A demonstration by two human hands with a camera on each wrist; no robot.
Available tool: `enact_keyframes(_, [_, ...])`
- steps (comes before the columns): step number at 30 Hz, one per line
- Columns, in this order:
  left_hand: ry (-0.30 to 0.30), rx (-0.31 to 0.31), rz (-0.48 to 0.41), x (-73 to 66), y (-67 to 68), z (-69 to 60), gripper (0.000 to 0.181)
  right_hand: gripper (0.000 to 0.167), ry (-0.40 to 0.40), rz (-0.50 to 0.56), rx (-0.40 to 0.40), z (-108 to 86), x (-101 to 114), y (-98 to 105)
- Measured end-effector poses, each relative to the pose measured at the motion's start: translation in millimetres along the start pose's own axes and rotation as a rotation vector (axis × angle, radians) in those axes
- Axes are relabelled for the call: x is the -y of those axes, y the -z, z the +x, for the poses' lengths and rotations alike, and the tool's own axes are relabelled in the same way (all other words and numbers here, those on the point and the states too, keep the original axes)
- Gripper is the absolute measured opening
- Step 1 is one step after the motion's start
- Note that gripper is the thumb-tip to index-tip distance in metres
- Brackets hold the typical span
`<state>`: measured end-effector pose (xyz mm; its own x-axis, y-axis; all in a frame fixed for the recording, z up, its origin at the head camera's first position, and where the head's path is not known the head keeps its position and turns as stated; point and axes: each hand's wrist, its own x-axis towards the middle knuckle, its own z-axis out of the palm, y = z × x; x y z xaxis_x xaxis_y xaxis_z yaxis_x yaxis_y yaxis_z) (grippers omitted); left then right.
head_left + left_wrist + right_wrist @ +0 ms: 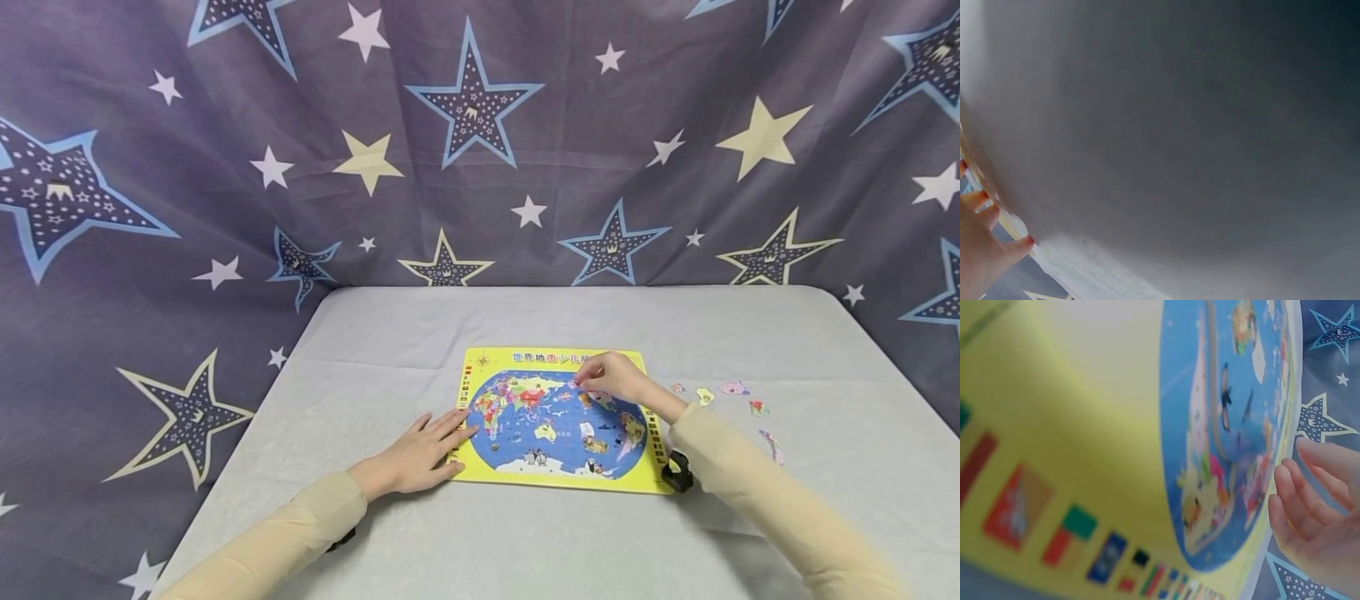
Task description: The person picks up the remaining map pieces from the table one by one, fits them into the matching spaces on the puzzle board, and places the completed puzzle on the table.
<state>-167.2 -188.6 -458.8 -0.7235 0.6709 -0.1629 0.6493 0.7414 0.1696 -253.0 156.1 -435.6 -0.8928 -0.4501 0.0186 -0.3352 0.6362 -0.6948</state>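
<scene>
A yellow-bordered world map board (525, 477) lies on the table, its blue oval filled with colourful pictures. My left hand (416, 454) rests flat at its left edge, fingers spread over the border; in the left wrist view this hand (982, 244) shows at the lower left. Over the map's upper right part is my right hand (617, 377), bent downward, fingertips close to a small pink patch. In the right wrist view the right hand (1322, 500) has loosely bent fingers near the board's far edge, and no piece can be made out between them.
Right of the board lie several loose picture pieces, among them a yellowish one (704, 396), a pink one (735, 387), a red and green one (758, 407) and a long one (772, 446). A star-patterned curtain (562, 183) hangs behind the pale table (390, 333).
</scene>
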Motion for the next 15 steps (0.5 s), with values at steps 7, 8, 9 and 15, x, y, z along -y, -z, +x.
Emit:
enact_keyframes(7, [-0.005, 0.001, -0.001, -0.4, 1.2, -0.6, 0.059, 0.013, -0.004, -0.02, 0.002, -9.2, -3.3, 15.7])
enact_keyframes(8, [-0.006, 0.001, -0.001, -0.5, 1.3, -0.6, 0.059, 0.014, -0.009, -0.027, 0.004, -10.7, -3.8, 18.1])
enact_keyframes(9, [-0.006, 0.001, -0.002, -0.4, 1.3, -0.6, 0.059, 0.015, -0.022, -0.027, 0.006, -12.5, -4.0, 20.7])
enact_keyframes(15, [-0.007, -0.003, -0.002, -0.1, 1.0, 0.0, 0.059, 0.018, -0.028, -0.038, 0.011, -23.6, -7.4, 33.9])
